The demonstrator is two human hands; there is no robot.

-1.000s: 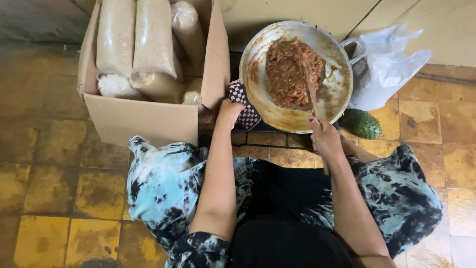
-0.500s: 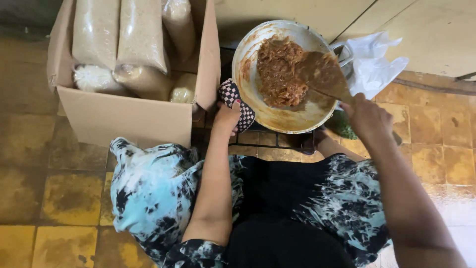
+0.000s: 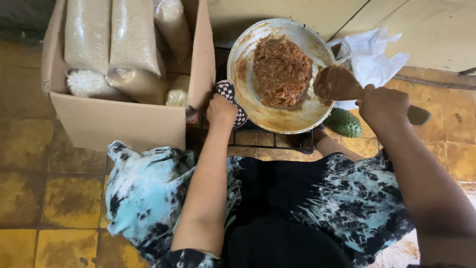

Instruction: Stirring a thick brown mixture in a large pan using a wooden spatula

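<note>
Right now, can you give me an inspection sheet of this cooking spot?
Surface: worn yellow floor tiles.
Job's things: metal pan holding brown cooked mixture; wooden spatula coated with it.
Clutter: cardboard box of filled plastic bags; white plastic bag; bumpy green fruit.
Hands: left hand grips the pan's edge through a checkered cloth; right hand holds the spatula.
Cables: nothing seen.
Surroundings: pale wall.

One pan (image 3: 248, 74), one spatula (image 3: 339, 83), one cardboard box (image 3: 119, 121) at nine o'clock holding five filled bags (image 3: 131, 44), one white plastic bag (image 3: 374, 52).
</note>
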